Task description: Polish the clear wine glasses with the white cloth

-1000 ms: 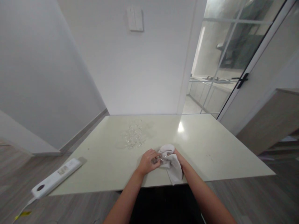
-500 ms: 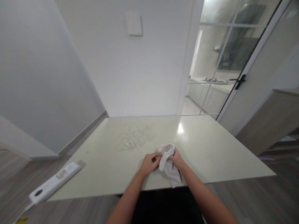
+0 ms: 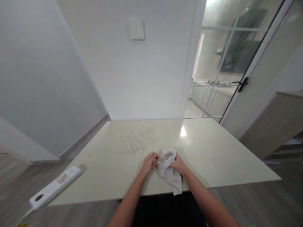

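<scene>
My left hand (image 3: 149,162) is closed on a small clear stemmed glass (image 3: 157,162), held above the near part of the table. The other end of the glass goes into a white cloth (image 3: 174,180), which hides it. My right hand (image 3: 178,164) is closed on that cloth, its fingers partly covered by the fabric. The cloth loops over at the top and its tail hangs down toward the table's front edge. Beyond my left hand, several clear small glasses (image 3: 136,140) stand grouped on the table; their outlines are faint.
The pale glossy table (image 3: 227,151) reaches back to a white wall (image 3: 151,82). A long white power strip (image 3: 56,186) with a cord lies across its left front edge. At the right is a glass-paned door (image 3: 227,60) with a black handle (image 3: 243,84).
My left hand has turned and drawn slightly left, so more of the glass shows between it and the cloth. The cloth and my right hand have shifted only a little.
</scene>
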The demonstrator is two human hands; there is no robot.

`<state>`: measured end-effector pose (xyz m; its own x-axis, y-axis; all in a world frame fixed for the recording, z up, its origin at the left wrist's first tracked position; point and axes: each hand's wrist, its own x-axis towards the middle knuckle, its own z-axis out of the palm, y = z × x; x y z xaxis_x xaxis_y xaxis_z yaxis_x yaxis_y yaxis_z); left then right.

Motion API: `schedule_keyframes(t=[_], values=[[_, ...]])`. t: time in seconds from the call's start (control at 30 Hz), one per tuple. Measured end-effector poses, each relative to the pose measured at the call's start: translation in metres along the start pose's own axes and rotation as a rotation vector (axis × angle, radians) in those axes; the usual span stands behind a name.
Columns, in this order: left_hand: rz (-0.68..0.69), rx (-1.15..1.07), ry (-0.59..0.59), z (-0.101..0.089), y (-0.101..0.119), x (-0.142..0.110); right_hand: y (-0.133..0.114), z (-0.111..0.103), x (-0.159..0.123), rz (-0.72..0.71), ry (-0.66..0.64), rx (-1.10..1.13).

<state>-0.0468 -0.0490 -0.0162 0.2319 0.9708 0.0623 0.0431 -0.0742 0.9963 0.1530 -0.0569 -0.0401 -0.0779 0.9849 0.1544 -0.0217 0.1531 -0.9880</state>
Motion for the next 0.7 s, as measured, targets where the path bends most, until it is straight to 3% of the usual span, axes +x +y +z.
schedule_keyframes(t=[0.1,0.23,0.3,0.4,0.53,0.7], values=[[0.053,0.032,0.059,-0.002,0.004,-0.001,-0.002,0.001,0.000,0.012,0.009,0.024],[0.362,0.275,0.087,0.003,0.007,-0.008,0.003,0.001,0.006,0.166,0.203,0.086],[0.446,0.361,0.104,0.006,0.005,-0.011,0.006,0.001,0.008,0.226,0.268,0.135],[0.369,0.353,0.126,0.008,0.001,-0.008,0.006,0.002,0.008,0.220,0.252,0.144],[0.191,0.196,0.148,0.003,-0.005,0.007,-0.004,0.003,0.004,0.073,0.109,0.055],[0.183,0.169,0.093,0.001,-0.009,0.008,-0.007,0.004,0.004,0.048,0.074,0.082]])
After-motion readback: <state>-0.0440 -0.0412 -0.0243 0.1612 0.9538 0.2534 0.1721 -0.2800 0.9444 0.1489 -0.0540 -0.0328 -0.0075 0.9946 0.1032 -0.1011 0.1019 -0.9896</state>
